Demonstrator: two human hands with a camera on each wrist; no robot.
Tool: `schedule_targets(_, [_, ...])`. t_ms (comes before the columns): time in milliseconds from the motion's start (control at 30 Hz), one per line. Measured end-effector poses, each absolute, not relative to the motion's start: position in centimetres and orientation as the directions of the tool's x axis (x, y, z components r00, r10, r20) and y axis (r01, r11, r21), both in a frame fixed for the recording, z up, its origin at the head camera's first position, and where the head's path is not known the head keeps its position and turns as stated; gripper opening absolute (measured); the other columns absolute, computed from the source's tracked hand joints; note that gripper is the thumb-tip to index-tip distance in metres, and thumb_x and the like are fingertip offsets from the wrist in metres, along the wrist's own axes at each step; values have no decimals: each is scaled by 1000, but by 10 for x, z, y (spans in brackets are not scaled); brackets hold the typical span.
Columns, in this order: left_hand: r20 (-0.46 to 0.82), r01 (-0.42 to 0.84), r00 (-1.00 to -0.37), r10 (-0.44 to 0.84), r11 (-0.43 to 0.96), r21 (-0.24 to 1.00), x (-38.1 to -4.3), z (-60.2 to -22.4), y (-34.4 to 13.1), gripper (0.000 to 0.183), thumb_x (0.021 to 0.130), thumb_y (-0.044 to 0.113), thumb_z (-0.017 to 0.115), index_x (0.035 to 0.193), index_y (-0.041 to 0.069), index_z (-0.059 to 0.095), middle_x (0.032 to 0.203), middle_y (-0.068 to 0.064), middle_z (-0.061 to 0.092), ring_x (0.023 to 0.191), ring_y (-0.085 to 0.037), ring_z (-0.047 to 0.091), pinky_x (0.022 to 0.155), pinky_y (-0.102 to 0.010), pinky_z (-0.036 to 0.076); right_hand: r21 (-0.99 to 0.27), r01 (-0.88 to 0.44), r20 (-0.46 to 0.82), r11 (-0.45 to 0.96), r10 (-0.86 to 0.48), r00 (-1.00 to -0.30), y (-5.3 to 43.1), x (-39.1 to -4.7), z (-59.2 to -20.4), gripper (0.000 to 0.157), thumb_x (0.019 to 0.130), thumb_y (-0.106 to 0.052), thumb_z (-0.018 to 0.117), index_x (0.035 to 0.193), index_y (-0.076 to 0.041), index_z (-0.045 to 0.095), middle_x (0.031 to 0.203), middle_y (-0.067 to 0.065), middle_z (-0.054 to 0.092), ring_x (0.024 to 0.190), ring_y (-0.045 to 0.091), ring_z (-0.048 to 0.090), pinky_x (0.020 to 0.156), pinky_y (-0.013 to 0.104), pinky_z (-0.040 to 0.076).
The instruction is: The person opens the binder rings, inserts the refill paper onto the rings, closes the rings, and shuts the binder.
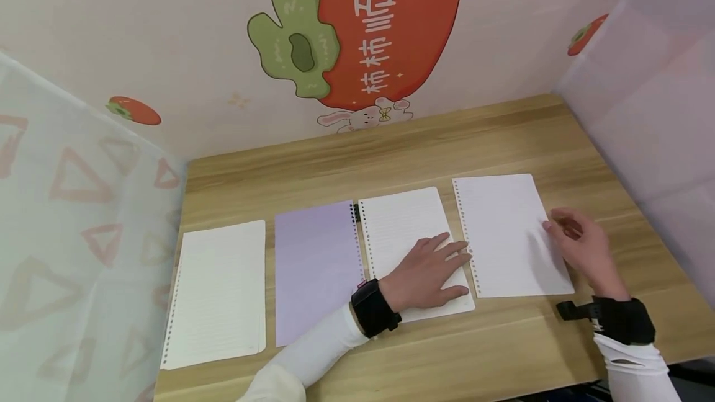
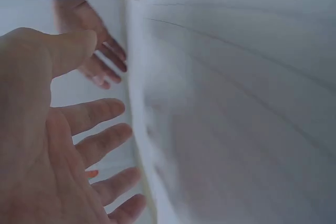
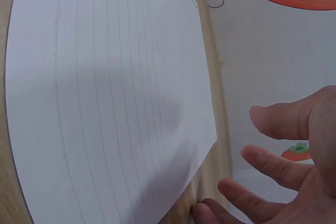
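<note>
My left hand (image 1: 430, 272) is spread, fingers apart, over the white lined page (image 1: 399, 222) of an open loose-leaf notebook. Its fingertips reach the gap beside a separate white lined sheet (image 1: 503, 234) with punched holes down its left edge. The notebook's purple cover (image 1: 318, 265) lies flat on the left, joined by a dark binding (image 1: 356, 213). At the right edge of the separate sheet is my right hand (image 1: 583, 244), fingers loosely bent and holding nothing. In the right wrist view, the thumb and fingers (image 3: 278, 166) stand apart beside the lined sheet (image 3: 105, 98).
Cream lined paper (image 1: 218, 290) with punched holes lies at the left of the wooden table (image 1: 380, 154). A patterned backdrop (image 1: 201, 36) rises behind the table, with pale sheets (image 1: 72, 234) hanging at both sides. The table's front edge runs below the right forearm.
</note>
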State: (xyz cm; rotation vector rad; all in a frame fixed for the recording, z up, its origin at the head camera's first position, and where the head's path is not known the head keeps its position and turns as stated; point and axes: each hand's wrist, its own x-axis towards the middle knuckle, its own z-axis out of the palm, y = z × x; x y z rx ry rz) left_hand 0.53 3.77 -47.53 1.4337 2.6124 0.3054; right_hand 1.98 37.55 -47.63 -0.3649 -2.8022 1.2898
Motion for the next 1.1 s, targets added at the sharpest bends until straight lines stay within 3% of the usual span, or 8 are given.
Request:
schedule_targets(133, [-58, 828, -526, 849, 526, 192, 4, -487, 48, 62, 103, 61, 41, 153, 27, 53, 165, 2, 40, 156, -35, 24, 121, -46, 26, -746, 245, -119, 620, 237, -964, 377, 21, -475, 61, 102, -38, 61, 143, 7, 54, 139, 28, 55, 110, 2, 53, 78, -1, 37])
schedule_targets(233, [-82, 831, -523, 848, 529, 169, 5, -491, 50, 60, 104, 61, 39, 154, 29, 52, 165, 3, 39, 156, -37, 21, 121, -48, 25, -759, 285, -167, 585, 249, -954, 377, 20, -475, 66, 101, -41, 60, 147, 5, 51, 141, 27, 54, 109, -1, 54, 76, 2, 43])
schedule_targets(367, [-96, 831, -526, 845, 535, 153, 6, -489, 51, 59, 104, 59, 39, 154, 31, 52, 165, 3, 39, 156, -37, 23, 121, -47, 26, -791, 338, -225, 511, 271, -936, 379, 20, -473, 71, 100, -45, 60, 150, 3, 47, 138, 13, 54, 101, -16, 46, 74, 5, 48])
schedule_targets(533, [-131, 822, -537, 833, 552, 143, 6, -487, 54, 58, 104, 59, 41, 155, 33, 50, 167, 5, 37, 156, -36, 22, 120, -46, 26, -826, 327, -228, 460, 259, -939, 384, 21, -472, 67, 99, -43, 62, 148, 1, 48, 134, -1, 54, 100, -15, 50, 77, 6, 49])
schedule_targets(667, [-140, 819, -542, 828, 558, 133, 6, -486, 55, 56, 105, 57, 41, 154, 34, 51, 166, 6, 37, 156, -36, 23, 120, -45, 27, -830, 313, -229, 462, 230, -946, 391, 21, -474, 67, 99, -41, 63, 146, 3, 47, 116, -22, 55, 97, -14, 55, 75, 8, 51])
schedule_targets(833, [-130, 820, -544, 829, 558, 124, 6, -484, 56, 54, 105, 56, 40, 153, 33, 52, 165, 6, 39, 155, -36, 26, 119, -45, 28, -782, 326, -287, 531, 157, -945, 403, 20, -475, 69, 100, -43, 61, 145, 8, 49, 100, -29, 61, 87, -10, 60, 71, 16, 54])
schedule_targets(933, [-118, 824, -544, 831, 555, 116, 6, -485, 56, 53, 105, 55, 41, 152, 33, 53, 164, 6, 40, 154, -36, 28, 118, -43, 30, -745, 336, -336, 576, 111, -935, 409, 20, -475, 68, 100, -42, 63, 141, 11, 53, 100, -23, 67, 84, -8, 61, 69, 20, 55])
schedule_targets(1100, [-97, 828, -542, 835, 550, 106, 6, -486, 56, 51, 106, 53, 42, 151, 33, 55, 163, 6, 43, 150, -33, 32, 115, -43, 33, -706, 349, -408, 616, 49, -912, 414, 20, -476, 70, 100, -42, 63, 141, 14, 52, 113, 9, 71, 84, -4, 62, 70, 23, 56])
